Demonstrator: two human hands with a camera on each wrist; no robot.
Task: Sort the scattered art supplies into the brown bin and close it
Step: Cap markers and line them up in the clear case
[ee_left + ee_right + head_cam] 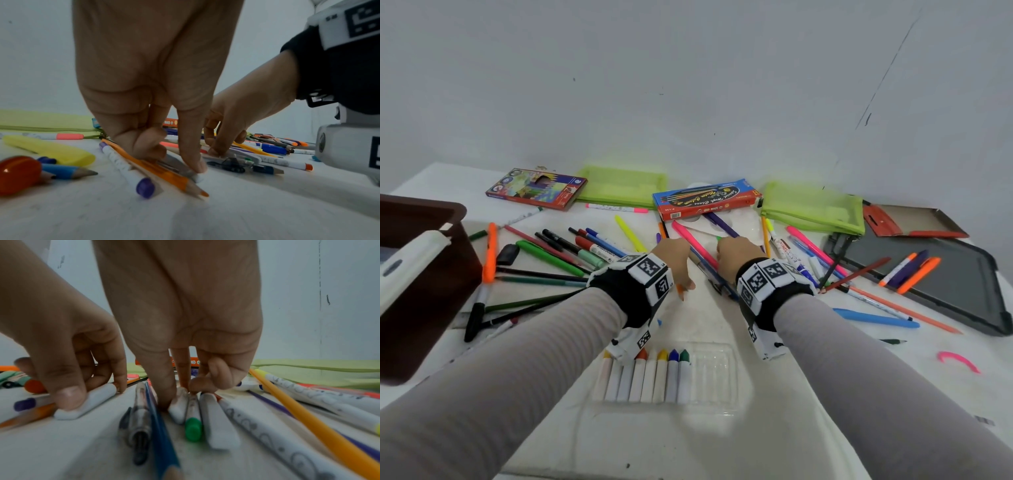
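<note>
two hands are down among the scattered supplies at the middle of the white worktop (709,318). my left hand (675,260) has its fingers curled down, thumb and fingertips pinching a small white eraser-like block (86,402) that lies flat beside an orange pencil (164,172) and a white pen with a purple cap (127,170). my right hand (736,257) reaches down just beside it, thumb and fingers closing on another small white piece (180,405); next to that lie a pen with a green cap (193,426), a dark clear-barrelled pen (137,426) and a blue pencil (162,434). whether the right hand has actually clamped the piece i cannot tell.

the brown bin (421,274) stands open at the left edge of the worktop, well apart from both hands, with a white object (410,263) resting across its rim. near me a clear tray of white crayons (647,377) sits below my wrists. two green mesh pouches (811,209) and an orange-and-blue box (705,200) lie toward the wall, and a dark grey lid (945,284) lies to the right with markers on it.
</note>
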